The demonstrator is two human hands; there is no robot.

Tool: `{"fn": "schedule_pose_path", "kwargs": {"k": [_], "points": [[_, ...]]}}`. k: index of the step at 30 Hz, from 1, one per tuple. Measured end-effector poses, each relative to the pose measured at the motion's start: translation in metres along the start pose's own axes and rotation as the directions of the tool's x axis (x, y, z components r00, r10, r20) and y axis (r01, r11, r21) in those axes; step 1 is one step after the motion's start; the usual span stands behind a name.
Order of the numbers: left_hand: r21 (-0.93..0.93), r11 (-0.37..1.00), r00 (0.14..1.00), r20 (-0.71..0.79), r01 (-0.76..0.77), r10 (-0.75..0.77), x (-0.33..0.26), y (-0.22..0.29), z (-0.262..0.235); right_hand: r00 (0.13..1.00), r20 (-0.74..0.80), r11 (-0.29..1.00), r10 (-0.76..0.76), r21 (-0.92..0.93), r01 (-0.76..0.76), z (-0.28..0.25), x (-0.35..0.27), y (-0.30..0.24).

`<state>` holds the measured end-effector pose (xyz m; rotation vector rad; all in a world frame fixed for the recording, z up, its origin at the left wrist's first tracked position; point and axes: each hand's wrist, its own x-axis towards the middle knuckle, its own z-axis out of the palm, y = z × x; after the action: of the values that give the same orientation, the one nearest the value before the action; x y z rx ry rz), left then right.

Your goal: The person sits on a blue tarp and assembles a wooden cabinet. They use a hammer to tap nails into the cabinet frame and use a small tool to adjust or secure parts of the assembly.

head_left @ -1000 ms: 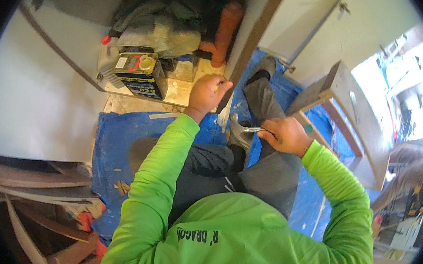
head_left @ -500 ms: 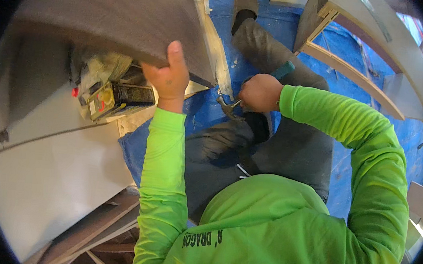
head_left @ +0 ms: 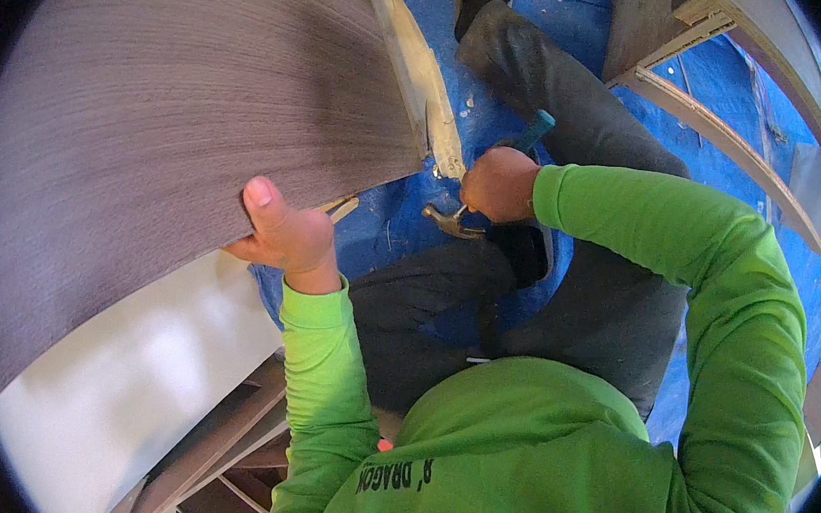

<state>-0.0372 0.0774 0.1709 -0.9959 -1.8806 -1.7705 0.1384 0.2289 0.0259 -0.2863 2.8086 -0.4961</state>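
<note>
A large brown wood-grain panel fills the left side. My left hand grips its near edge, thumb on the top face and the other fingers mostly hidden beneath. In my right hand is a claw hammer, held low on the tool near its metal head. The green handle end sticks out above my fist, and the head points down toward my bent leg. The hammer is apart from the panel, a little to the right of its corner.
Under my legs lies a blue tarp. A pale wooden strip runs along the panel's far right edge. An open plywood frame stands at the upper right. A white panel and brown cabinet parts lie at lower left.
The brown panel has swung down toward me, covering the black and yellow can seen before. My left hand has moved lower and left with its edge. The hammer stays in my right hand.
</note>
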Motion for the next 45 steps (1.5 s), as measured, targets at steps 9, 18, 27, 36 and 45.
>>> {"fn": "schedule_pose_path", "kwargs": {"k": [9, 18, 27, 36, 45], "points": [[-0.037, 0.999, 0.999, -0.018, 0.03, -0.03, -0.003, 0.016, 0.009, 0.999, 0.042, 0.987, 0.016, 0.16, -0.023, -0.018, 0.003, -0.003], [-0.077, 0.997, 1.0, 0.002, 0.017, -0.017, 0.006, 0.027, 0.023, 0.999, 0.034, 0.996, 0.025, 0.087, -0.028, -0.027, -0.014, -0.004], [0.466, 0.875, 0.885, 0.343, 0.131, -0.315, -0.106, -0.044, -0.042, 0.968, -0.086, 0.964, 0.236, 0.15, -0.221, -0.073, -0.09, 0.009], [0.589, 0.784, 0.773, 0.585, -0.197, -0.245, -0.169, -0.117, -0.006, 0.88, -0.195, 0.892, 0.434, 0.231, -0.389, -0.059, -0.079, 0.035], [0.614, 0.774, 0.833, 0.503, -0.156, -0.231, -0.186, -0.126, -0.008, 0.891, -0.143, 0.899, 0.432, 0.145, -0.413, -0.05, -0.072, 0.031]]}}
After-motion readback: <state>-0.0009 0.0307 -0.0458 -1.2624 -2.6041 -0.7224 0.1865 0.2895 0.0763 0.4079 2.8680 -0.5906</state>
